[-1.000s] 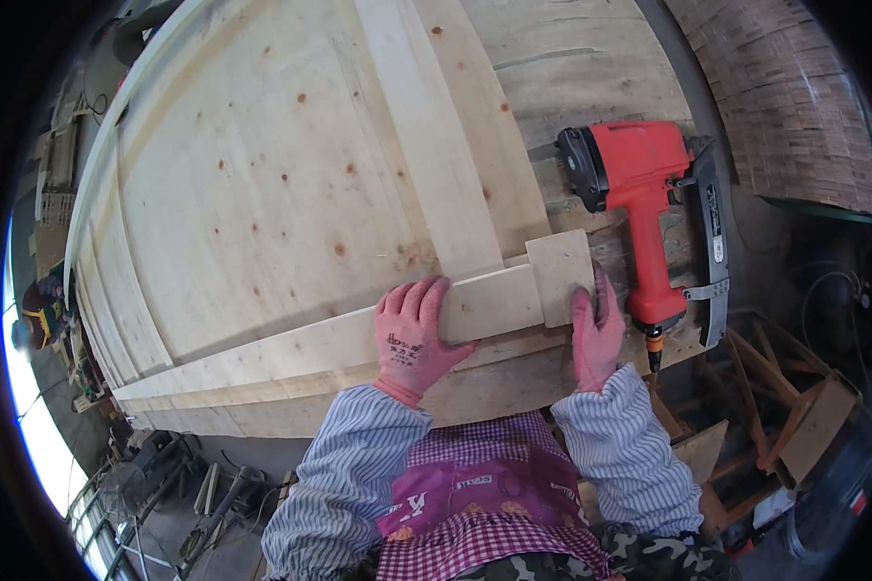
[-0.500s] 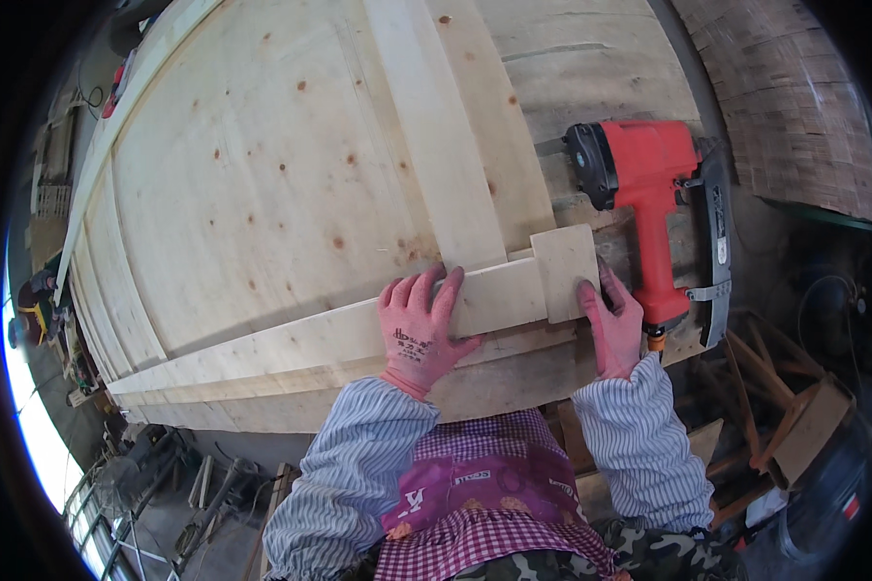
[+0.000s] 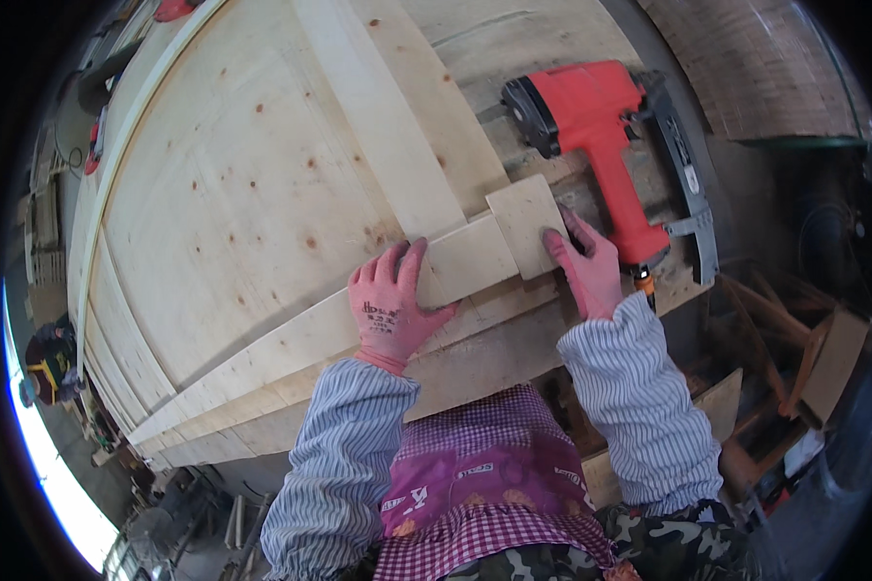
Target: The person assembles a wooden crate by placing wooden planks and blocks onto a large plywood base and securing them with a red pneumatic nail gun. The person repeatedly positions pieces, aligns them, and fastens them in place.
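Observation:
My left hand point(image 3: 389, 300), in a pink glove, grips a long pale wooden strip point(image 3: 291, 341) along the near edge of a large plywood panel point(image 3: 252, 145). Its fingers reach over the strip's far edge and its thumb lies by the near one. A small rectangular piece of wood point(image 3: 525, 225) rests across the strip's right end. With thumb and fingers, my right hand point(image 3: 588, 269), gloved alike, holds the small piece by its right edge. Just to the right, a red and black nail gun point(image 3: 606, 145) lies on the boards, an orange hose fitting at its handle.
A flat wooden batten point(image 3: 378, 107) crosses the panel near the strip's right end. Stacked, wrapped material point(image 3: 746, 68) stands at the far right. Brown wooden frames point(image 3: 794, 349) sit below the panel's right corner. Another person point(image 3: 48, 368) appears at the far left.
The whole view has turned and shifted, so the panel and nail gun sit further up and left. Both hands keep their holds on the strip and the small piece.

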